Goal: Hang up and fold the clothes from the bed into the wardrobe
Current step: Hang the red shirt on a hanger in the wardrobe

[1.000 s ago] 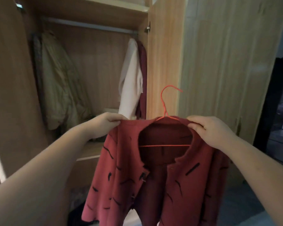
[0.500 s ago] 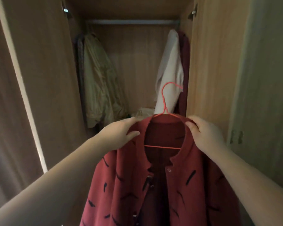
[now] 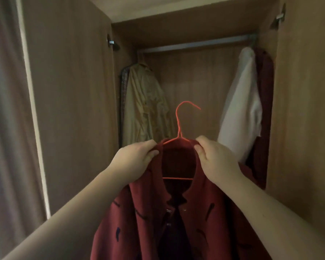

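Observation:
A dark red cardigan [image 3: 204,212] with black dashes hangs on a thin red wire hanger [image 3: 179,126], held up in front of the open wardrobe. My left hand [image 3: 134,158] pinches the cardigan's left shoulder at the collar. My right hand [image 3: 217,158] grips the right shoulder. The hanger's hook points up, well below the metal rail [image 3: 195,44] and between the clothes hung there. The cardigan's lower part runs out of view.
On the rail hang a beige coat [image 3: 144,106] at the left and a white garment [image 3: 242,104] with a dark red one [image 3: 264,102] at the right. The wardrobe doors [image 3: 69,102] stand open on both sides. A curtain [image 3: 6,128] hangs at the far left.
The view has swung left and up to face the wardrobe's inside squarely. Both hands have carried the cardigan in toward the gap between the hung clothes.

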A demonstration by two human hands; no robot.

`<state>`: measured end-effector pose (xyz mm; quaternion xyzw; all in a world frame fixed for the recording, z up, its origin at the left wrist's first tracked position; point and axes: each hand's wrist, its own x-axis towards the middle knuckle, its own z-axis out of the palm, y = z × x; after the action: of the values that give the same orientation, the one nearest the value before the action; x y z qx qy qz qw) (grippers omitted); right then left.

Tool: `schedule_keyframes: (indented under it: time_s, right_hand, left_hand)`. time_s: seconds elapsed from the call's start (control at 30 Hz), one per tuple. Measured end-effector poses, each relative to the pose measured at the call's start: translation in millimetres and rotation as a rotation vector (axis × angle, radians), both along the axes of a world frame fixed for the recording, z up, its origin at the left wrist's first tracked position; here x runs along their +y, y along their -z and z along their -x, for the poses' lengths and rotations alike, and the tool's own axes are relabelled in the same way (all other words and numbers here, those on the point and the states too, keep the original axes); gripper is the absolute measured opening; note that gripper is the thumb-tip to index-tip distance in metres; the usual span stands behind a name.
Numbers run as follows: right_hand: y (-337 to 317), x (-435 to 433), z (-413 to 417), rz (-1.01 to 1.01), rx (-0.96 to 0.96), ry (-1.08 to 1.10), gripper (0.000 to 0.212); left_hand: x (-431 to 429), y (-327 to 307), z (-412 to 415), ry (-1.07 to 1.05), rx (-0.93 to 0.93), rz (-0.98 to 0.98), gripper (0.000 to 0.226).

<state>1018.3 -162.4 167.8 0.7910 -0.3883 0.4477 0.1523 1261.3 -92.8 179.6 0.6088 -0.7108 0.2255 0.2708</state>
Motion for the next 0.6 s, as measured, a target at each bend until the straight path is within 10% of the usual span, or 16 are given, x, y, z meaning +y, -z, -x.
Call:
schedule_keyframes:
  time_s: [0.6]
  right_hand:
    - [-37.9, -223.4, -164.9, 0.151, -0.069, -0.039, 0.055]
  left_hand:
    - [-184.2, -72.9, -134.3, -0.334, -0.011, 0.335, 0.028]
